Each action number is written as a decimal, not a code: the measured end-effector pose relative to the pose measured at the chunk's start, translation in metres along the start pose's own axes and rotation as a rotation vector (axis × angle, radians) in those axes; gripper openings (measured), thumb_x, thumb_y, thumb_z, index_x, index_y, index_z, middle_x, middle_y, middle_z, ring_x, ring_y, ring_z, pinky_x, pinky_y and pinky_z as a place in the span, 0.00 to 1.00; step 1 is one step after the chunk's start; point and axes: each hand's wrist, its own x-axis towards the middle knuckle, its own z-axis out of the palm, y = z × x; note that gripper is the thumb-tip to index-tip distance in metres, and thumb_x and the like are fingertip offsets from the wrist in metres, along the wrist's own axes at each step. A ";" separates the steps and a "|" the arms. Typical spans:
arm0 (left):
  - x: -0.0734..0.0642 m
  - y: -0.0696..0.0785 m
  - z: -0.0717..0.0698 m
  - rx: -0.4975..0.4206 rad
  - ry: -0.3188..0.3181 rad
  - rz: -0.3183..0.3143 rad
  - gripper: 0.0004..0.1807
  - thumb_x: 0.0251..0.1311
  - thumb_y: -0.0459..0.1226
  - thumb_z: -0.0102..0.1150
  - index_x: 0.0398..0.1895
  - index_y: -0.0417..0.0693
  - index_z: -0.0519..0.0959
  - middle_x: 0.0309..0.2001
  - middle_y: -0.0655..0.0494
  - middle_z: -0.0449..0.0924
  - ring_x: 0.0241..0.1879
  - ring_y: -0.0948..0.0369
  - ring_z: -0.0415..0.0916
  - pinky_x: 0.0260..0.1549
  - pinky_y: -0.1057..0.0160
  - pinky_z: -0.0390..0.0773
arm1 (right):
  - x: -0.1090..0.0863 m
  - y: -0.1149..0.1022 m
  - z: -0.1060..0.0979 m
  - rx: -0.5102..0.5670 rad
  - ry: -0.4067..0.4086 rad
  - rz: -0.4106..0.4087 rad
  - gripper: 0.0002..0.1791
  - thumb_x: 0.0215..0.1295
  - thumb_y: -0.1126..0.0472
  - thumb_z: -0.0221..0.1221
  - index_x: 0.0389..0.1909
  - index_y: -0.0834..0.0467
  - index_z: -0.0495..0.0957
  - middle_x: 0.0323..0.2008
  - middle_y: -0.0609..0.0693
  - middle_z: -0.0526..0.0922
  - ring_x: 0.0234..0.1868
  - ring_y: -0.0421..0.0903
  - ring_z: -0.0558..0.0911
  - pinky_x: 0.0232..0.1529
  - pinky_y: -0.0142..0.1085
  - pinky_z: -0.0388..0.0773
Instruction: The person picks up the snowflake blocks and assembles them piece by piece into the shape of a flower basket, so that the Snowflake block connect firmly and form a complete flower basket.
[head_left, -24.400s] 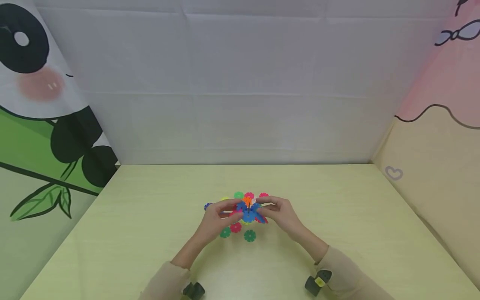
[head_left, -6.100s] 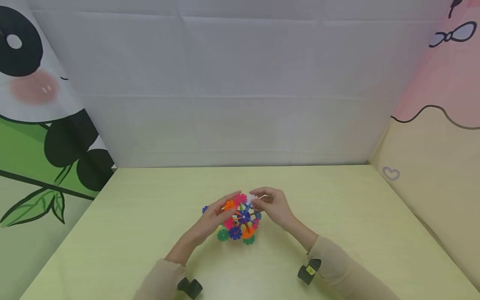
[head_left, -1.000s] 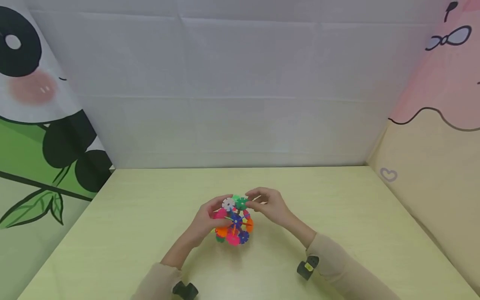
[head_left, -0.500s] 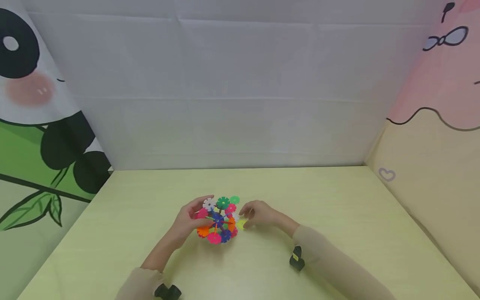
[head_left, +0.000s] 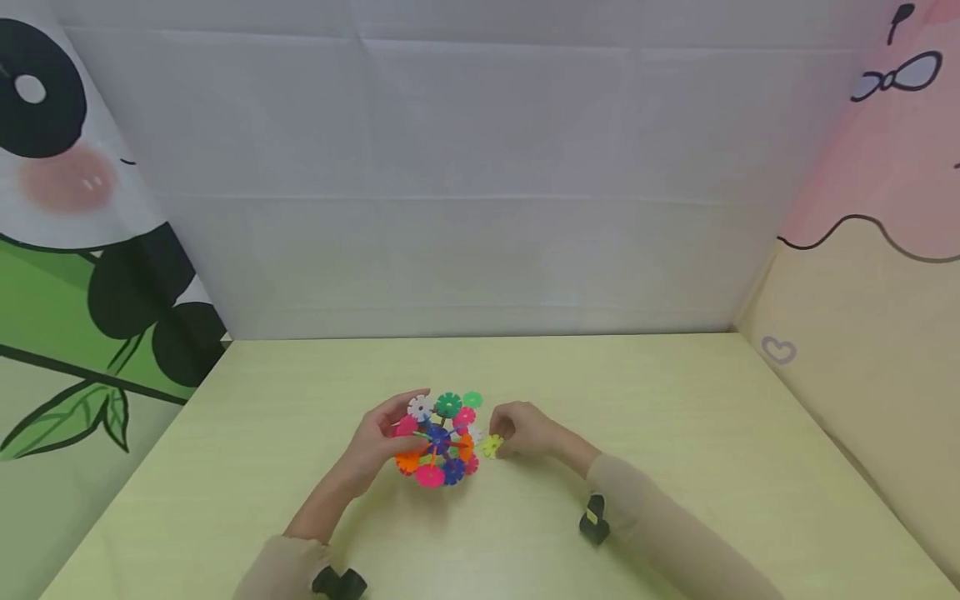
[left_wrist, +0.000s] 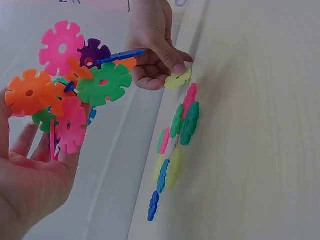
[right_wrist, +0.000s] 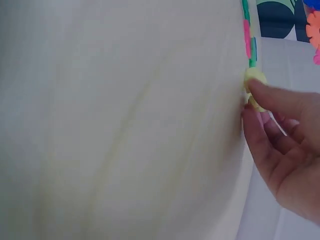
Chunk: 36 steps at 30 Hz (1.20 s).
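My left hand (head_left: 371, 437) grips a ball-like cluster of interlocking snowflake discs (head_left: 437, 440), its thumb across the near side. The cluster mixes pink, orange, blue, green and white notched discs, joined edge to edge and sticking out at many angles. To its right, my right hand (head_left: 525, 429) pinches a single yellow snowflake disc (left_wrist: 178, 79) between thumb and fingers, low over the table. In the left wrist view, several loose discs (left_wrist: 190, 123) in green, pink, yellow and blue lie on the table near that hand; the cluster hides most of them from the head view.
A pale wood-look table (head_left: 637, 392) carries all of this. White sheeting (head_left: 480, 183) stands along its back edge, with a printed panda panel (head_left: 45, 275) at left and a pink-and-cream panel (head_left: 870, 333) at right. Both wrists wear small dark cameras.
Over the last second the left hand carried the cluster leftward. The right hand left the cluster's top, came down to the yellow disc and drew it slightly right. The cluster has grown since the oldest frame.
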 end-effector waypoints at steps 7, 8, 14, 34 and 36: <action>0.007 0.005 0.015 -0.073 0.011 0.002 0.34 0.50 0.28 0.60 0.63 0.49 0.64 0.62 0.43 0.63 0.57 0.50 0.65 0.45 0.62 0.77 | -0.028 -0.037 -0.026 0.350 0.297 0.018 0.12 0.54 0.73 0.59 0.41 0.69 0.76 0.31 0.57 0.78 0.30 0.56 0.82 0.29 0.38 0.81; 0.008 0.007 0.017 -0.081 0.012 0.005 0.33 0.50 0.27 0.59 0.63 0.49 0.64 0.62 0.42 0.63 0.57 0.50 0.65 0.45 0.62 0.76 | -0.030 -0.042 -0.028 0.416 0.338 0.018 0.13 0.55 0.73 0.58 0.42 0.69 0.75 0.32 0.59 0.77 0.31 0.58 0.82 0.29 0.38 0.81; 0.015 0.014 0.031 -0.122 0.027 0.005 0.32 0.51 0.26 0.58 0.62 0.48 0.65 0.59 0.43 0.66 0.54 0.52 0.69 0.45 0.63 0.77 | -0.038 -0.057 -0.025 0.507 0.498 0.031 0.11 0.54 0.71 0.60 0.40 0.67 0.78 0.30 0.57 0.78 0.28 0.50 0.83 0.29 0.36 0.81; 0.019 0.010 0.050 -0.135 0.027 -0.007 0.32 0.51 0.30 0.61 0.62 0.51 0.65 0.56 0.46 0.70 0.50 0.53 0.73 0.44 0.61 0.77 | -0.041 -0.055 -0.012 0.509 0.639 0.013 0.10 0.55 0.71 0.60 0.38 0.68 0.77 0.31 0.57 0.77 0.28 0.51 0.83 0.30 0.36 0.81; 0.018 0.010 0.051 -0.126 -0.005 -0.013 0.34 0.52 0.32 0.61 0.63 0.53 0.63 0.56 0.46 0.69 0.51 0.54 0.72 0.44 0.62 0.77 | -0.041 -0.055 -0.011 0.517 0.643 0.012 0.09 0.54 0.71 0.60 0.37 0.67 0.77 0.30 0.57 0.77 0.28 0.50 0.83 0.30 0.35 0.81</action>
